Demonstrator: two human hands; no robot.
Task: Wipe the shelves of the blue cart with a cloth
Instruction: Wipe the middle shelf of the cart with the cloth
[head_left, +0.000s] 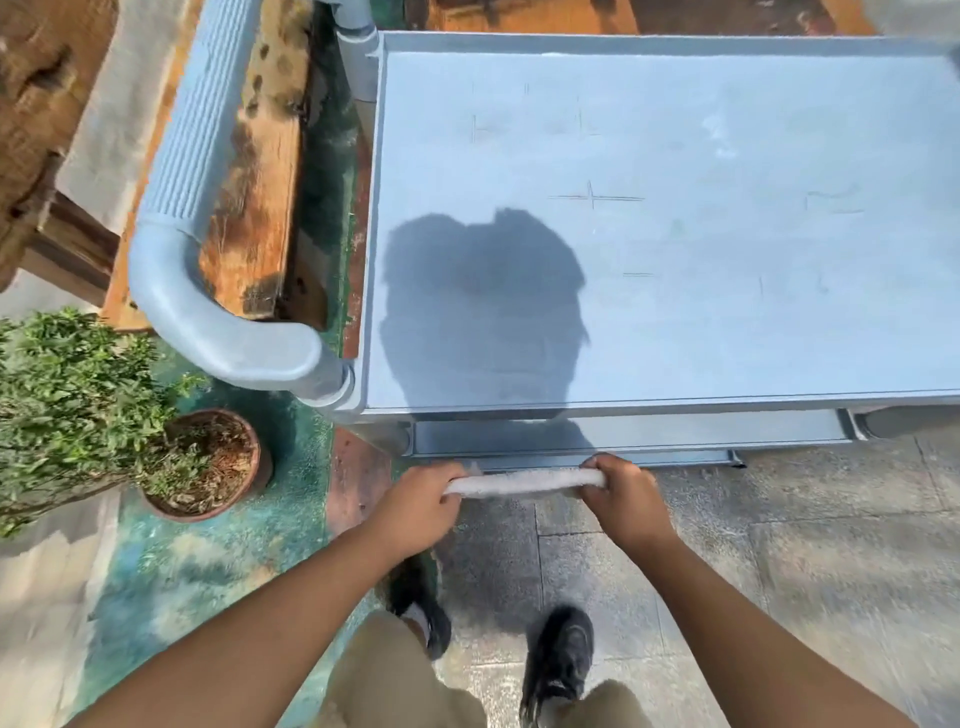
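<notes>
**Cloth stretched between two hands beside the blue cart**

Cloth (524, 482), white and rolled into a narrow band, is held taut just off the near edge of the blue cart (675, 234), at about the level of the lower shelves. Its left end is clamped in the closed fist of the left hand (415, 512); its right end is gripped in the closed right hand (626, 501). No contact between cloth and cart can be made out, though the frame is slightly blurred there and a light touch cannot be ruled out.

The cart's top shelf (779, 322) is seen from above, pale blue, scuffed with thin scratch marks and crossed by a head-shaped shadow (483, 306). Below its near rim, the edges of two lower shelves (623, 436) are visible. The curved, ribbed handle (208, 322) projects from the cart's left end. A potted plant (208, 462) stands on the ground left of the cart. Two black shoes (558, 660) are planted on the paving nearer than the cart.
</notes>
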